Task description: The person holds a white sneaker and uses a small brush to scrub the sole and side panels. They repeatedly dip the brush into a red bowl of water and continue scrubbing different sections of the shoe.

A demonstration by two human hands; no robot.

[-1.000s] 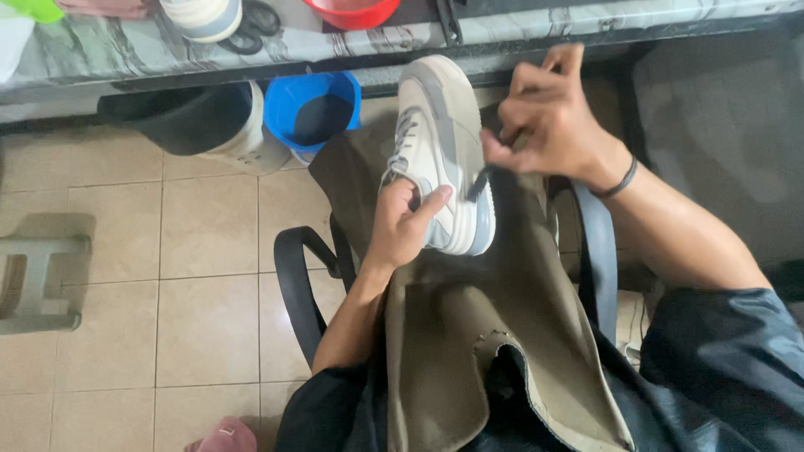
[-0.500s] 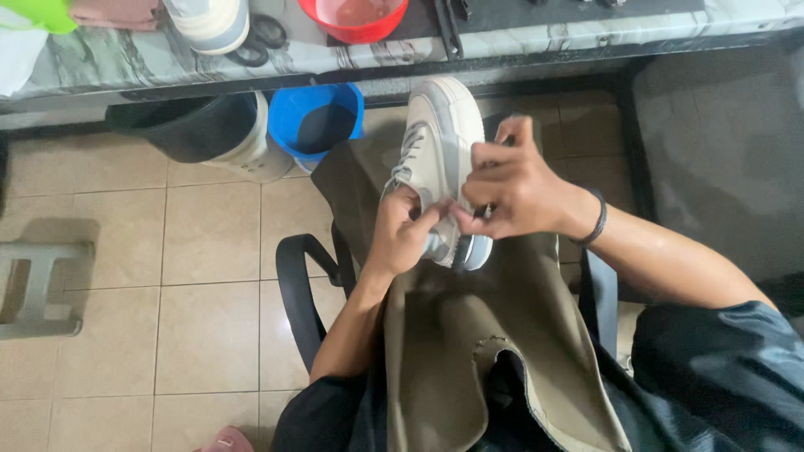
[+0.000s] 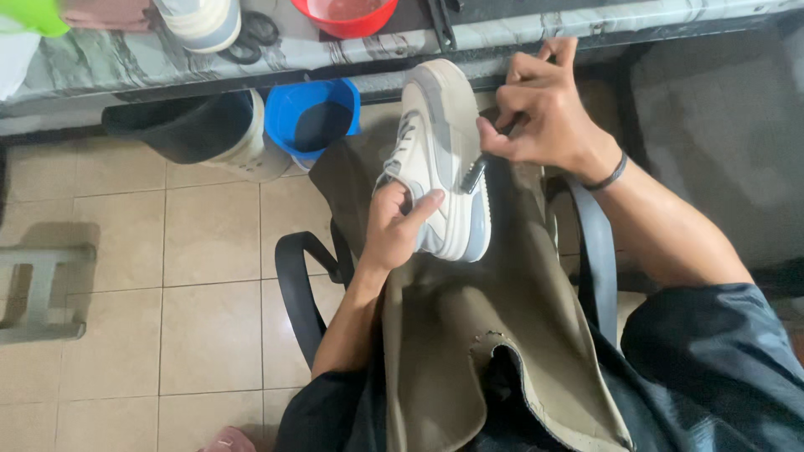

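My left hand (image 3: 398, 226) grips a white and grey sneaker (image 3: 441, 155) from the side, holding it toe-up over an olive apron (image 3: 494, 335) on my lap. My right hand (image 3: 544, 113) is closed on a small dark brush (image 3: 476, 174); its bristle end touches the sneaker's right side near the sole. A dark band circles my right wrist.
A marble-patterned tabletop (image 3: 126, 59) runs along the top with a red bowl (image 3: 345, 15), scissors (image 3: 255, 38) and another shoe (image 3: 201, 21). Below it stand a blue bucket (image 3: 311, 117) and a black-lined bin (image 3: 197, 130). A grey stool (image 3: 38, 289) is at left; black chair arms flank me.
My right hand has moved up and to the right along the sneaker's side with the brush. The left hand keeps the same hold on the sneaker.
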